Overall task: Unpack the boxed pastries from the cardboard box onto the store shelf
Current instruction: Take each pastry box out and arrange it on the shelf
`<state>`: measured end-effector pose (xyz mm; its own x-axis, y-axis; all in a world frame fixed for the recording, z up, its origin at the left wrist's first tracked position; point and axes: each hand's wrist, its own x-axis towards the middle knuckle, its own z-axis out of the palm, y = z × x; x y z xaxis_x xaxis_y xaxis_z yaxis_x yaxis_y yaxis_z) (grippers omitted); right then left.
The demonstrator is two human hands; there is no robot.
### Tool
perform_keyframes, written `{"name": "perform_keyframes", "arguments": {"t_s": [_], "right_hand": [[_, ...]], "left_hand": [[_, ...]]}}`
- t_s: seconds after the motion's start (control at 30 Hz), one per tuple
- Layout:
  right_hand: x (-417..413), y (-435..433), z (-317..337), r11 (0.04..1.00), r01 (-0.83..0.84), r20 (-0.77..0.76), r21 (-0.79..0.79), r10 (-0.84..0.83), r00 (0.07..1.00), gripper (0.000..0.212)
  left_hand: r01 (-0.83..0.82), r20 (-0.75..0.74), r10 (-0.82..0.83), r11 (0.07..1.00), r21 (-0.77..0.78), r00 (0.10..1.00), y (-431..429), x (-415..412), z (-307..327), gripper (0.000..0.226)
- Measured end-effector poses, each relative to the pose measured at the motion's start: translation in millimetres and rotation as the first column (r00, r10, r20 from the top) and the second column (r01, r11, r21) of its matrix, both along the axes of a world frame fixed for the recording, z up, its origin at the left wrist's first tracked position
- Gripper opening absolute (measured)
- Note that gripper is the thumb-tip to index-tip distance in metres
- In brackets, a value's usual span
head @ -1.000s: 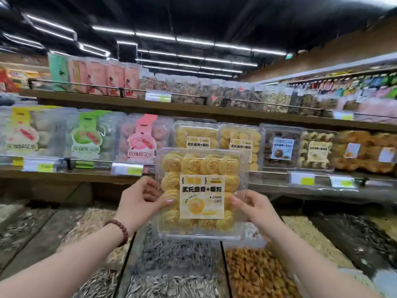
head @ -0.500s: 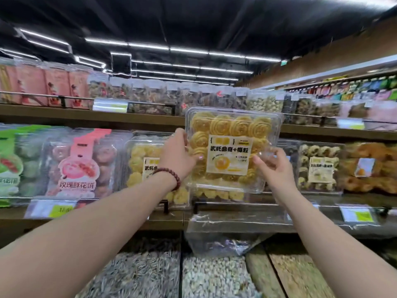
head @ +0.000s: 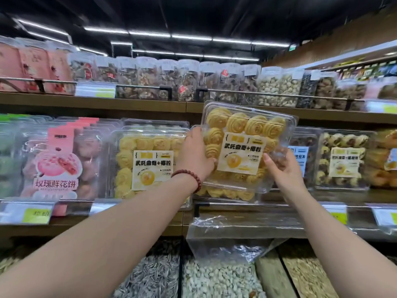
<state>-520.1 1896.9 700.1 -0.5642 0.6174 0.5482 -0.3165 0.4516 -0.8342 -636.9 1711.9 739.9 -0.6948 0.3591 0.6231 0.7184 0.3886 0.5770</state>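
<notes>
Far left of frame, middle shelf: clear plastic boxes of pink round pastries with a pink label (head: 57, 166), standing upright in a row behind the rail.

Left of centre, same wooden store shelf (head: 137, 225): a clear plastic box of yellow swirl cookies with a cream label (head: 148, 166), upright, just beside the pink boxes.

Centre: left hand (head: 194, 157) (dark red bead bracelet (head: 190, 178) at the wrist), fingers curled round the left edge of a second clear plastic clamshell box of yellow swirl cookies (head: 245, 147), thumb on its front face. This held box is tilted, its top leaning right, raised in front of the middle shelf's centre and overlapping another cookie box standing behind it.

Right of centre: right hand (head: 283, 168), partly closed, fingertips pressing the box's lower right edge, palm beneath.

Right: clear boxes of brown-and-cream pastries (head: 343, 160), upright on the same shelf.

Upper band of frame: clear tubs of nuts and dried goods (head: 279, 87) on the top shelf.

Bottom centre: open bins of loose seeds (head: 217, 280).
</notes>
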Motion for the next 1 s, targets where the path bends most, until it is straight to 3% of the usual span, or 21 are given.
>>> {"name": "perform_keyframes", "arguments": {"t_s": [0.13,0.23,0.33,0.4,0.5,0.63,0.7,0.87,1.0], "right_hand": [[7,6,4,0.995,0.067,0.034,0.067,-0.069,0.997,0.021],[6,6,-3,0.972,0.146,0.131,0.183,-0.171,0.977,0.023],[-3,-5,-15,0.950,0.194,0.269,0.243,-0.259,0.928,0.027],[-9,-10,-22,0.960,0.201,0.354,0.196,-0.261,0.898,0.044],[-14,-13,-24,0.980,0.161,0.441,0.113,-0.194,0.876,0.064],[-26,-14,-23,0.995,0.087,0.513,0.041,-0.096,0.853,0.116],[-33,-13,-24,0.996,0.087,0.522,0.025,-0.087,0.848,0.132],[-38,-16,-18,0.966,0.172,0.666,0.195,-0.259,0.700,0.131],[-29,-36,-20,0.873,0.295,0.628,0.389,-0.486,0.608,0.126]], "left_hand": [[0.014,0.024,-0.014,0.999,-0.028,1.000,7,3,-10,0.073],[0.000,0.105,0.007,0.998,-0.065,0.994,6,-4,-23,0.088],[-0.136,0.048,0.151,0.963,-0.235,0.987,1,-10,-34,0.103],[-0.214,-0.072,0.201,0.929,-0.302,0.977,-2,-10,-39,0.108],[-0.207,-0.172,0.156,0.920,-0.334,0.973,-5,-7,-48,0.108],[-0.187,-0.246,0.074,0.860,-0.474,0.966,-9,-6,-61,0.107],[-0.214,-0.301,0.066,0.845,-0.490,0.951,-11,-11,-65,0.108],[-0.173,-0.288,0.029,0.854,-0.490,0.957,-18,-15,-71,0.097],[-0.086,-0.195,-0.005,0.885,-0.457,0.981,-28,-13,-68,0.070]]}}
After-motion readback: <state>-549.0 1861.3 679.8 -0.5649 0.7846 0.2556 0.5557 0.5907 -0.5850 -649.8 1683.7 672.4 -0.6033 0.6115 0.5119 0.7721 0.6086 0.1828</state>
